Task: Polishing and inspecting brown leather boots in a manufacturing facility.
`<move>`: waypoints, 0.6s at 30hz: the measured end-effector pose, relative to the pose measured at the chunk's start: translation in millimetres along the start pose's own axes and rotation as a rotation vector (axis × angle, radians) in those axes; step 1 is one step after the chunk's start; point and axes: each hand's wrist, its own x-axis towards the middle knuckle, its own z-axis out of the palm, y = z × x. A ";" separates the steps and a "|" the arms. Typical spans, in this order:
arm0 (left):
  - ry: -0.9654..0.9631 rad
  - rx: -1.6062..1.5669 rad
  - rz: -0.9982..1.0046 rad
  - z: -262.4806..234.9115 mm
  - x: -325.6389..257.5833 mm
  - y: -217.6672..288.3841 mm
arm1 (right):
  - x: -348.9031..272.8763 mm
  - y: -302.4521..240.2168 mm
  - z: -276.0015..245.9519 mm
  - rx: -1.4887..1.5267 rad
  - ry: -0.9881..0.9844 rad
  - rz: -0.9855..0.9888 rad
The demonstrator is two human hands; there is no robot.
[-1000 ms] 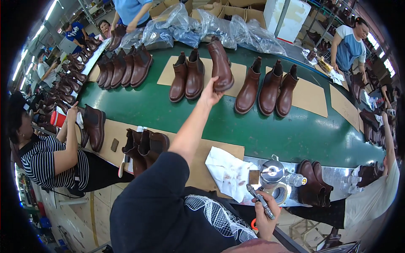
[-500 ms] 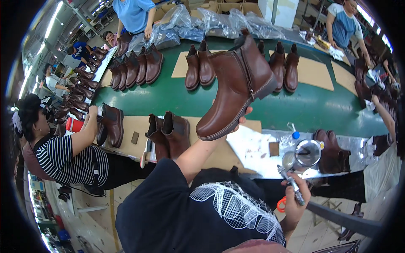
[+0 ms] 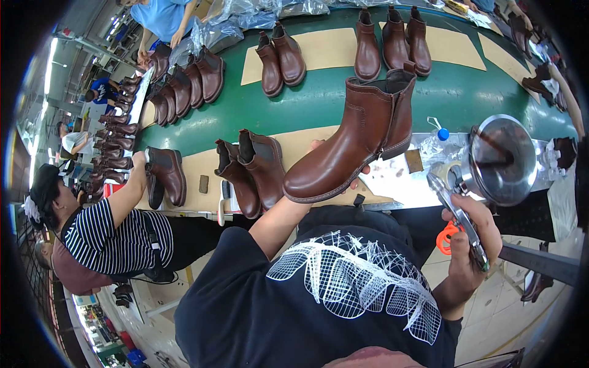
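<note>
My left hand holds a brown leather ankle boot from beneath, its fingers around the sole. The boot is raised over the near edge of the table, toe to the left, zip side showing. My right hand is closed around a metal spray gun with a round, shiny metal cup. The gun's nozzle end points up and left, apart from the boot. An orange ring hangs by the fingers of that hand.
A pair of boots, a brush and a small brown block lie left on cardboard. More boots stand across the green table. Right of the boot are another block and a blue-capped bottle. A co-worker in stripes handles boots.
The held boot has turned more upright and sits lower against the table. My right hand has brought the spray gun up and to the right. The whole view has shifted.
</note>
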 end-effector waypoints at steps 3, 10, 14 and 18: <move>0.003 -0.003 0.007 11.4 0.9 -3.9 | 6.3 -1.7 0.5 -0.081 -0.056 -0.055; 0.016 0.045 0.039 19.8 -6.3 -4.9 | 5.5 -2.0 4.9 -0.059 -0.099 -0.080; 0.005 0.114 0.053 18.6 -5.4 -2.4 | -0.3 -1.1 4.3 -0.068 -0.141 -0.053; 0.026 0.140 0.097 25.9 -1.8 0.2 | -5.6 0.8 3.4 -0.081 -0.157 -0.035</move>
